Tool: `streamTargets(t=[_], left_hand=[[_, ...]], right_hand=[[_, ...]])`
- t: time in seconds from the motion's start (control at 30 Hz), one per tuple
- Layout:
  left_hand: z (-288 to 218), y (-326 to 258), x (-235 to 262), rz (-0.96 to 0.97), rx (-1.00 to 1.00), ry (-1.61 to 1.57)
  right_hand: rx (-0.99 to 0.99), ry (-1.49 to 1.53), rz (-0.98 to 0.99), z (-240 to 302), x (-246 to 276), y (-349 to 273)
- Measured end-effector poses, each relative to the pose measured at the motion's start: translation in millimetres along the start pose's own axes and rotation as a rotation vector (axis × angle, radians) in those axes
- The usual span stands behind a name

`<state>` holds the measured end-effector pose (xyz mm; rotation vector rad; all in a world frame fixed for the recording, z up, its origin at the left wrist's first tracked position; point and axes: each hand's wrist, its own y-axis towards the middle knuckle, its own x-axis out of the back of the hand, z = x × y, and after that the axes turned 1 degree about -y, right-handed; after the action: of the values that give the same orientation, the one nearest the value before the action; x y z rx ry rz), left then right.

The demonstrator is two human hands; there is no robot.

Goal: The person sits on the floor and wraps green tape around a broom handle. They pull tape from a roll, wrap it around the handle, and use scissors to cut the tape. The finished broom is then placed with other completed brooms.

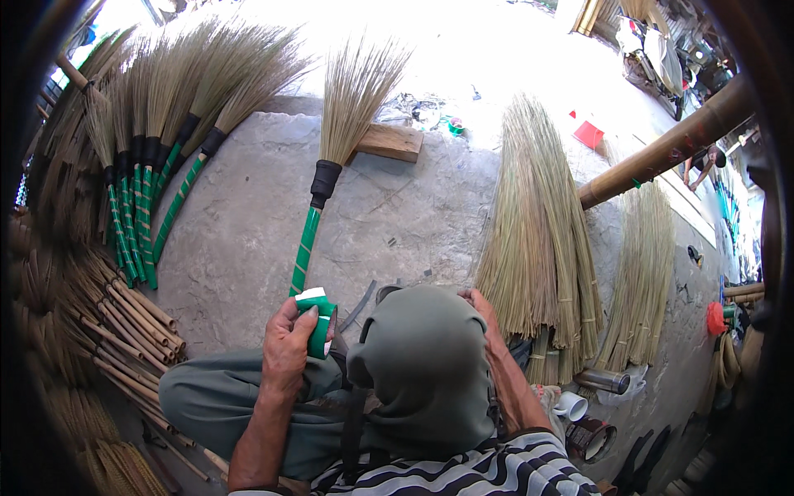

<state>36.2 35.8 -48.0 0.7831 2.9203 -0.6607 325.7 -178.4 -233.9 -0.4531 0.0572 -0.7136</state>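
My left hand (285, 347) is closed on a roll of green tape (322, 329), thumb across its side. From just above the roll, a green handle with pale spiral stripes (304, 252) runs up to a grass broom (351, 103). Black binding (324, 182) wraps the broom's neck. Where the handle ends behind hand and tape, I cannot make out. A rounded grey-green cloth shape (423, 364), coloured like my trousers, stands between my hands. Along its right side lies my right hand (480, 310), its fingers mostly hidden, near a big bundle of straw (538, 240).
Green-handled brooms (149, 161) lean at the left, above stacked bamboo sticks (136, 318). A wooden block (389, 142) lies under the broom head. At the right are a bamboo pole (670, 145), more straw (641, 273), a metal flask (602, 380) and a white mug (571, 405). Another person (703, 165) bends farther off.
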Motion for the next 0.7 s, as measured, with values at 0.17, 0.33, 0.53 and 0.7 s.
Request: streamTargets(t=[0.17,0.33,0.53,0.7], left_hand=[[2,2,4,-0.002,0.009,0.024],[2,3,3,0.003,-0.002,0.031],[3,2,4,0.006,0.020,0.040],[4,3,7,0.032,0.017,0.040]], right_hand=[[0.087,-0.305,0.024,6,0,8],[0.106,-0.410,-0.041,-23,-7,18],[0.055,-0.525,0.092,-80,-10,16],[-0.403,0.295,0.139,-114,-5,6]])
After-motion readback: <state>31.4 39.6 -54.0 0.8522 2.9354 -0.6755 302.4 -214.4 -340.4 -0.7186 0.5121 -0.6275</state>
